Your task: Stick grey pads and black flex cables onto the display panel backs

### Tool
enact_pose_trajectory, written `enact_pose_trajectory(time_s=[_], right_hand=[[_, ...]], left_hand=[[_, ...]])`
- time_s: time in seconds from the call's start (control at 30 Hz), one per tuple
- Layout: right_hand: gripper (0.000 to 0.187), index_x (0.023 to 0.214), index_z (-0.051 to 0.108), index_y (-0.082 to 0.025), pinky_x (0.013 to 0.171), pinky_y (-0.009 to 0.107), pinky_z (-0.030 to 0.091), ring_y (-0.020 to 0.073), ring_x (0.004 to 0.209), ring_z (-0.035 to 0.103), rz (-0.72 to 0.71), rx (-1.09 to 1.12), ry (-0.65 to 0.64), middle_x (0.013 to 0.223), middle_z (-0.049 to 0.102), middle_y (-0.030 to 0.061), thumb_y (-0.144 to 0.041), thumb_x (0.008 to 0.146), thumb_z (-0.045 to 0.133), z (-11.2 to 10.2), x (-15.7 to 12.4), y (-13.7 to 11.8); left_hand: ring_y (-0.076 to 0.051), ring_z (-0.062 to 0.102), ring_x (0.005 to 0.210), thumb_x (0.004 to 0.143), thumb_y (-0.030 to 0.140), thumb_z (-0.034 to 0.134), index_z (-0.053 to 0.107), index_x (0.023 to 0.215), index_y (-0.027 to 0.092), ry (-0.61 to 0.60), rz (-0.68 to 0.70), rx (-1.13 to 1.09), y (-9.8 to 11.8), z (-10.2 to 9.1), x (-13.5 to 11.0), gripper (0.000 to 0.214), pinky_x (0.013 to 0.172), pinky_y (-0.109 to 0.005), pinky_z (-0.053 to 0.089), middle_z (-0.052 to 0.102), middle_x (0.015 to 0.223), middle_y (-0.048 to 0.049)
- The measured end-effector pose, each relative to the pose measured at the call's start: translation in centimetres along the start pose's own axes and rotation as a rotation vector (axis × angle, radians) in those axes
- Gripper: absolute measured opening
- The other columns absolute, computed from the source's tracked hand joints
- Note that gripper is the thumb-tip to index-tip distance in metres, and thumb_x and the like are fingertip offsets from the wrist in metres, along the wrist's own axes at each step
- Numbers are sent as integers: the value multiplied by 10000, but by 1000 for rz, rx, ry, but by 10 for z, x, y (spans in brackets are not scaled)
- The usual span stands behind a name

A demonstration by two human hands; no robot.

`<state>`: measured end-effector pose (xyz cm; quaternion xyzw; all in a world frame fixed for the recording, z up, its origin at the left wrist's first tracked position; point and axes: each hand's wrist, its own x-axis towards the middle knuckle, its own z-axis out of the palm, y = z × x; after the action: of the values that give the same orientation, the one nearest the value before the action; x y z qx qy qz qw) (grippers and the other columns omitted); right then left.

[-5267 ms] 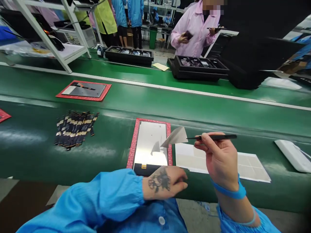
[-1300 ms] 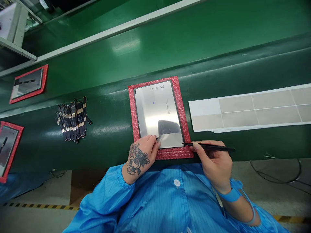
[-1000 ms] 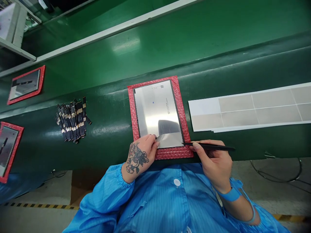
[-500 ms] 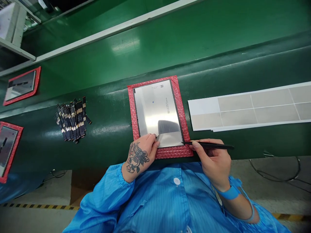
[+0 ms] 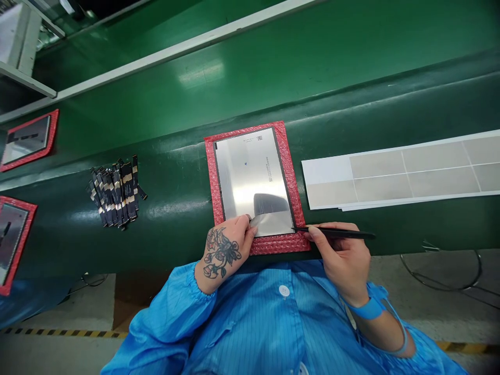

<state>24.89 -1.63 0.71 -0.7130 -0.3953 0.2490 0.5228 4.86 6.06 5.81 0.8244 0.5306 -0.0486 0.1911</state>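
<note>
Pinching the left end of a thin grey film (image 5: 273,223) between thumb and index finger, the left hand (image 5: 228,245) covers the near left corner of the silver panel (image 5: 253,179), so this corner is hidden. The film lies across the near end of the panel. The right hand (image 5: 346,258), just beside the panel's right edge, has its fingers closed around black tweezers (image 5: 353,234). Their tips seem to touch the film close to that edge, but they are too small to tell whether they grip it or only press on it. The small print on the panel cannot be read. Left of the panel, two red-bordered pieces (image 5: 13,239) are cut off by the picture's side; right of it, white sheets with grey rectangles (image 5: 378,174) are also cut off. A red bubble-wrap pad (image 5: 279,244) shows as a border around the panel, widest along its near edge. Beyond the panel's far edge the green table (image 5: 344,67) stretches wide, and a band of it separates the panel from the pile of black strips (image 5: 119,195) on the left; the gap to the white sheets is narrower.
</note>
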Motion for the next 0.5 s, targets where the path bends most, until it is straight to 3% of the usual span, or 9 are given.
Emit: enact_pose_trajectory(time_s=[0.13, 0.23, 0.37, 0.5], right_hand=[[261, 850, 645, -224, 578, 323, 628, 214, 633, 727, 12, 10, -1, 739, 740, 27, -463, 818, 743, 0, 0, -1], [290, 849, 645, -218, 586, 325, 629, 213, 642, 724, 26, 1, -12, 746, 736, 32, -492, 823, 735, 0, 0, -3], [286, 846, 653, -230, 591, 325, 629, 216, 648, 723, 18, -6, -8, 753, 731, 31, -506, 827, 729, 0, 0, -3], [279, 847, 667, -231, 591, 323, 628, 216, 651, 722, -4, -20, 0, 773, 728, 39, -504, 827, 724, 0, -1, 0]], left_hand=[[-171, 616, 655, 947, 344, 533, 553, 761, 216, -76, -84, 69, 0, -5, 4, 226, 576, -266, 316, 630, 671, 16], [-143, 561, 580, 926, 398, 586, 524, 698, 210, -47, -84, 68, -8, -4, 4, 302, 541, -254, 289, 571, 606, 38], [-121, 492, 520, 939, 364, 582, 500, 649, 199, 159, 103, 36, -19, 4, -8, 344, 513, -251, 313, 530, 581, 36], [-135, 519, 561, 968, 245, 522, 559, 677, 187, 466, 379, -5, -6, 21, -23, 299, 537, -268, 399, 584, 624, -4]])
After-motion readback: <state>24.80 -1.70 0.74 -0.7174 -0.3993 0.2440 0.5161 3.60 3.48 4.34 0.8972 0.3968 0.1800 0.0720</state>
